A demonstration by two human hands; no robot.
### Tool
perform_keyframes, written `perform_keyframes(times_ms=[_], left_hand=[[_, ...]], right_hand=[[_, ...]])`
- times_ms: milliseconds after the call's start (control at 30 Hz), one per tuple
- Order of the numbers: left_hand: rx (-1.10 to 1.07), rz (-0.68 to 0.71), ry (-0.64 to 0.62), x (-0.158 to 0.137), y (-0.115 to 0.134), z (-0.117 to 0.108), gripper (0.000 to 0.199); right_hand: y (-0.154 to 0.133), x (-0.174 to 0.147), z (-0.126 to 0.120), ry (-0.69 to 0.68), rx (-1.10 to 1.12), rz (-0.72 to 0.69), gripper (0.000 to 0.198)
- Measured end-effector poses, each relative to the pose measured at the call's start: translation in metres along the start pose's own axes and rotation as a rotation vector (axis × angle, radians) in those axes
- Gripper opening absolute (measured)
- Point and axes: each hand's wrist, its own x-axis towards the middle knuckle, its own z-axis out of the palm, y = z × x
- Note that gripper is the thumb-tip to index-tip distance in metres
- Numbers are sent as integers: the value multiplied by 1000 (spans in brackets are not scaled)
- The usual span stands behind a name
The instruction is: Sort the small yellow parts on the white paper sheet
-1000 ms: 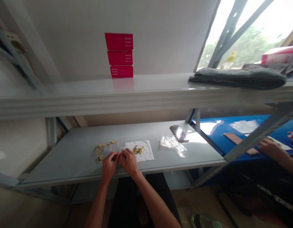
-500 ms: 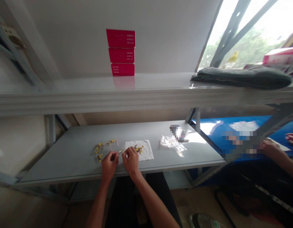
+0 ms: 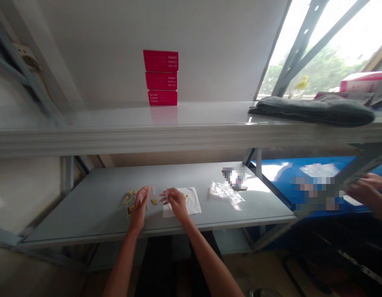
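My left hand [image 3: 140, 203] is above the grey table, fingers stretched out and nothing visible in it. Small yellow-and-dark pieces [image 3: 129, 197] lie beside and partly behind it, some in clear zip bags. Between my hands is one small yellow-brown piece [image 3: 153, 202], near a red-edged zip bag [image 3: 153, 189]; whether it is inside a bag I cannot tell. My right hand [image 3: 176, 203] hovers over a white cloth [image 3: 194, 202], its fingers apart and slightly blurred. A few yellow pieces [image 3: 186, 197] on the cloth are partly hidden by that hand.
A crumpled clear plastic bag [image 3: 226, 193] lies to the right, near a blurred-out object [image 3: 234, 178]. Above runs a shelf [image 3: 209, 113] with stacked red boxes [image 3: 162, 80] and a dark folded cloth [image 3: 311, 110]. Another person's hand [image 3: 361, 192] is at a blue table [image 3: 280, 165].
My hands were pinched close together and have since moved apart, with fingers opened. A small yellow-brown piece now shows on the table between them. The view has tilted slightly upward.
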Motion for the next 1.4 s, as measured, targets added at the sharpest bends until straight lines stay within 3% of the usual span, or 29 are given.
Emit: perform_keyframes(times_ms=[100, 167, 300, 467, 600, 900, 1067, 1300, 1400], left_hand=[[-140, -201, -276, 7, 4, 13, 52], [-186, -233, -336, 9, 5, 25, 55], [-163, -149, -227, 13, -1, 49, 51], [-54, -68, -199, 15, -14, 65, 41], [-2, -27, -161, 13, -23, 64, 41], [-32, 11, -39, 11, -19, 63, 57], [-126, 35, -33, 11, -14, 63, 63], [-61, -53, 86, 14, -30, 62, 47], [15, -44, 47, 13, -31, 62, 41]], right_hand=[[-6, 17, -26, -46, 69, 56, 29], [-10, 26, -43, -47, -18, 44, 28], [-16, 30, -70, 2, -277, -64, 27], [-16, 17, -84, 48, -374, -79, 33], [-8, 14, -84, 134, -463, -86, 22], [2, 12, -89, 93, -495, -89, 18], [-2, 11, -87, 86, -522, -106, 17], [-3, 12, -89, 109, -552, -106, 19], [-1, 12, -89, 122, -548, -106, 18]])
